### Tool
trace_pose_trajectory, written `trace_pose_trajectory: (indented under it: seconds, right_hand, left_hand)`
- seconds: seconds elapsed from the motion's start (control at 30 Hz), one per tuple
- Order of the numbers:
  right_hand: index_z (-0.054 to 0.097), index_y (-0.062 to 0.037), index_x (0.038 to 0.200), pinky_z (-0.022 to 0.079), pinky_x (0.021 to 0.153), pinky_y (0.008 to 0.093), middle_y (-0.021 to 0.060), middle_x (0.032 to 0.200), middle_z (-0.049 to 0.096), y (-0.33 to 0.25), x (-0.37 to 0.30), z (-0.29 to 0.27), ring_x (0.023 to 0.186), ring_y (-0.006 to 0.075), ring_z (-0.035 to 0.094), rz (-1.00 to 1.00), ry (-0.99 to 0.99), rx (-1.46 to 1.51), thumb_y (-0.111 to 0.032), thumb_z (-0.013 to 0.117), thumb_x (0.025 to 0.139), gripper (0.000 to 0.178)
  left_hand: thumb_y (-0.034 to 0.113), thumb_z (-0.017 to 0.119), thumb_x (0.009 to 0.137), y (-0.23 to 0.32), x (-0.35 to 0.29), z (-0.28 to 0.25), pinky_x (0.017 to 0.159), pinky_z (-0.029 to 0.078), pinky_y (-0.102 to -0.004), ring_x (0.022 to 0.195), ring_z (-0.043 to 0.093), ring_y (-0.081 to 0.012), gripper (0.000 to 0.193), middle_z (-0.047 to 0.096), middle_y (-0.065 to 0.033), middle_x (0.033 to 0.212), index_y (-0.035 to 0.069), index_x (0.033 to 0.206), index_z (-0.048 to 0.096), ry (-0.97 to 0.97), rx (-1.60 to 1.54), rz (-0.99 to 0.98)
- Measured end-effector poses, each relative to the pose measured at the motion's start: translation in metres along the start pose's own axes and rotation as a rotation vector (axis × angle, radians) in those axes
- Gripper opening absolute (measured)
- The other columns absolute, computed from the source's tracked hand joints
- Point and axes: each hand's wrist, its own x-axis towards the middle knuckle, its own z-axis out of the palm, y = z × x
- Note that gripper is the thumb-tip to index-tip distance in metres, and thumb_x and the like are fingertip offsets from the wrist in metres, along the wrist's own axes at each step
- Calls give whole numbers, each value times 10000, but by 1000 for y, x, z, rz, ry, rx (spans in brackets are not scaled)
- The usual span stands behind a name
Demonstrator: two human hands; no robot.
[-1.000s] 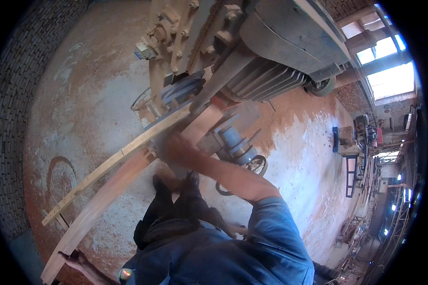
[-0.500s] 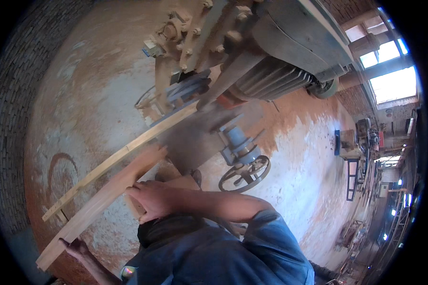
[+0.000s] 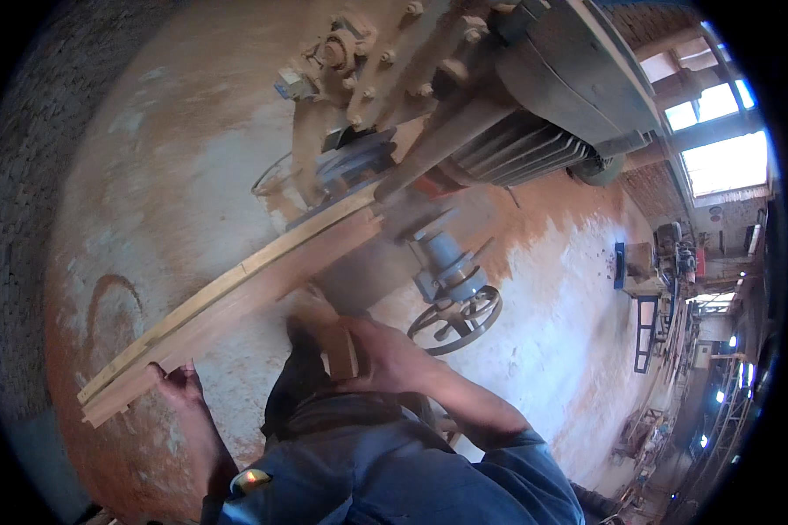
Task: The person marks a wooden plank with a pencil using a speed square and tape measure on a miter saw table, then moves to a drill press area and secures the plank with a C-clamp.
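Note:
A long pale wooden board (image 3: 236, 302) lies slantwise against a yellowish wooden strip (image 3: 210, 293), its far end beside the machine. Near the board's lower left end, my left hand (image 3: 182, 387) grips its near edge, with thumb and fingers partly showing. My right hand (image 3: 383, 357) is off the board and close to my body. Its fingers wrap round a short tan wooden block (image 3: 338, 346), whose upper part is smeared by motion. Part of that grip is hidden behind the block.
A large dusty machine with a finned motor (image 3: 521, 149) and bolted arms (image 3: 368, 79) stands ahead. A spoked handwheel (image 3: 455, 320) is right of my right hand. A brick wall (image 3: 26, 175) rises at left; benches and clutter (image 3: 665, 262) stand far right.
The board has moved forward and right, up against the strip. My left hand went forward with it. My right hand left the board and moved right with the wooden block.

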Motion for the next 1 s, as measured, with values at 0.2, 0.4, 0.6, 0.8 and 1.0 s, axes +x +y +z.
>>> trace_pose_trajectory:
  seconds: [0.2,0.4,0.6,0.8,1.0]
  right_hand:
    - [433,-62,1392,497,972,466,208,1298,557,3,-17,3,1195,403,573,-6,165,29,-332,889,658,906]
    - [432,-38,1380,488,982,454,200,1275,553,1,-21,-2,1192,396,571,-13,159,117,-328,906,645,922]
    - [419,27,1384,457,1051,474,262,1332,522,2,-31,-17,1254,434,520,-44,150,23,-453,890,658,989]
    - [437,18,1373,462,1030,489,256,1322,530,-4,-23,-21,1236,437,532,-133,135,1,-454,901,631,994]
    - [471,-21,1340,478,1004,427,182,1261,575,-6,-36,-15,1181,351,580,6,190,27,-260,979,502,1008]
  left_hand:
    - [408,654,948,-27,8,11,983,536,-505,1216,596,-312,494,607,-93,1345,100,1325,572,-1,-82,22]
    - [402,663,942,-40,5,27,1017,518,-535,1256,568,-319,520,591,-115,1361,81,1337,554,81,-124,5]
    - [408,679,928,-53,7,22,1036,505,-539,1264,563,-321,522,587,-113,1364,80,1317,563,25,-119,61]
    - [478,677,916,-60,5,26,688,566,-364,922,660,-221,461,674,-56,1162,140,1222,607,3,-31,-31]
    - [523,599,964,-81,24,6,514,466,-276,738,598,-147,381,650,14,932,181,1133,605,-25,54,-79]
